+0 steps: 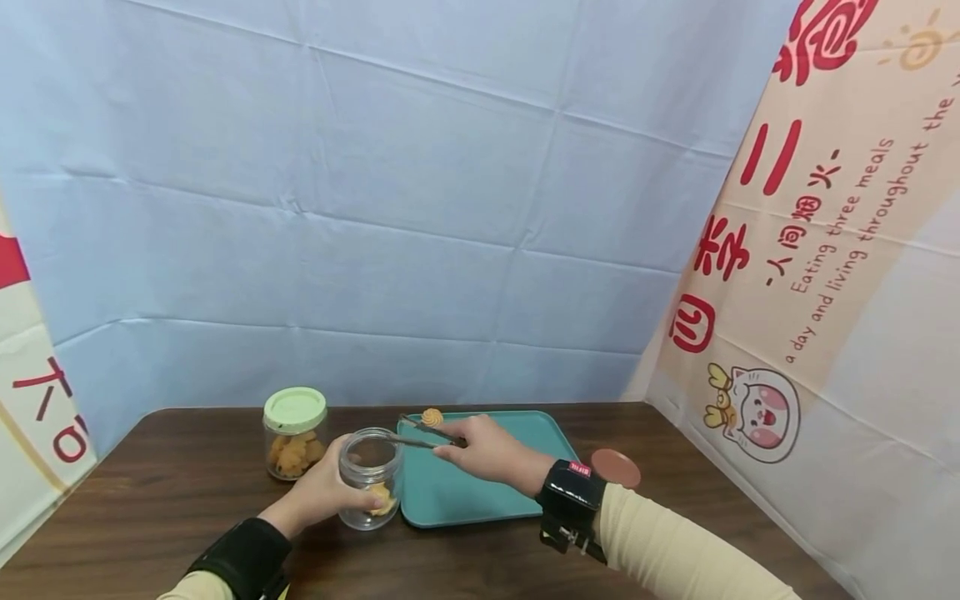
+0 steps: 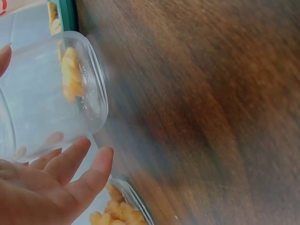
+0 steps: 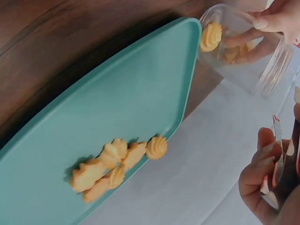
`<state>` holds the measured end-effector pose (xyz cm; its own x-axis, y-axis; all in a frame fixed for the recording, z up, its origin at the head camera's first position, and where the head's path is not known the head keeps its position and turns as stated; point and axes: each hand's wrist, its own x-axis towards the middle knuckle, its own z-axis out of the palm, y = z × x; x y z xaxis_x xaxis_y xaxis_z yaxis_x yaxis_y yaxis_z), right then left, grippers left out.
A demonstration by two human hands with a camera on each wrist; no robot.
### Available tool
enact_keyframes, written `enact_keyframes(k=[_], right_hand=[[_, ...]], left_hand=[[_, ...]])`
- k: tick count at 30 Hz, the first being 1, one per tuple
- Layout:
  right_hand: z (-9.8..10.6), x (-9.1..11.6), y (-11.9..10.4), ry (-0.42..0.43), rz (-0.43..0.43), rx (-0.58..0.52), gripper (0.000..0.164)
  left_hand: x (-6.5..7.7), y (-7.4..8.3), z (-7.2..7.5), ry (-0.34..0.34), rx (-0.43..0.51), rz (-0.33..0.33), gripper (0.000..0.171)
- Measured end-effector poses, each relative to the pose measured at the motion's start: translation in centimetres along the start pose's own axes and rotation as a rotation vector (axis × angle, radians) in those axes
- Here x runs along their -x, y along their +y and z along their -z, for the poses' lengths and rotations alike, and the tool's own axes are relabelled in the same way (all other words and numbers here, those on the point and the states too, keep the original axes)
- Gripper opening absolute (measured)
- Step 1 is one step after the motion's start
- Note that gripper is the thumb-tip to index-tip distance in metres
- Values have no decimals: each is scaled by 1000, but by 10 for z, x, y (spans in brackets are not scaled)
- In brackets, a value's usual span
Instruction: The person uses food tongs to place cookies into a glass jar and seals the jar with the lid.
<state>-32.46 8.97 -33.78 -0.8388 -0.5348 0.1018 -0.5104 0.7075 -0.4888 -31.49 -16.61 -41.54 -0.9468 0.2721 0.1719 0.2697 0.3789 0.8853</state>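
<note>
My left hand (image 1: 337,487) holds an open clear jar (image 1: 363,475) upright on the table or just over it, thumb on the near side. Inside, low down, lie a few butter cookies (image 3: 211,36). My right hand (image 1: 487,450) grips metal tongs (image 1: 431,431), their arms spread and nothing visible between the tips. One arm of the tongs reaches to the jar's rim. Below the right hand is a teal tray (image 1: 480,492), with several piped cookies (image 3: 112,152) grouped at its far edge. In the left wrist view the fingers (image 2: 70,161) curve round the jar's side.
A second jar (image 1: 294,433) with a pale green lid, filled with cookies, stands left of the open jar. On the right, a reddish-brown round lid (image 1: 617,468) lies beside the tray on the dark wooden table (image 1: 180,500). A cloth backdrop (image 1: 360,208) rises behind.
</note>
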Motion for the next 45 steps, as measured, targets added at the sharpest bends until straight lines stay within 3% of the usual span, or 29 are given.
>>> enact_keyframes(k=[16, 22, 45], right_hand=[[16, 20, 24, 27, -16, -16, 46], [19, 24, 28, 21, -74, -80, 47], [28, 38, 54, 65, -139, -13, 44]], left_hand=[[0, 0, 1, 4, -23, -13, 101], [-1, -2, 1, -3, -18, -15, 100], [-1, -2, 2, -24, -20, -11, 102]])
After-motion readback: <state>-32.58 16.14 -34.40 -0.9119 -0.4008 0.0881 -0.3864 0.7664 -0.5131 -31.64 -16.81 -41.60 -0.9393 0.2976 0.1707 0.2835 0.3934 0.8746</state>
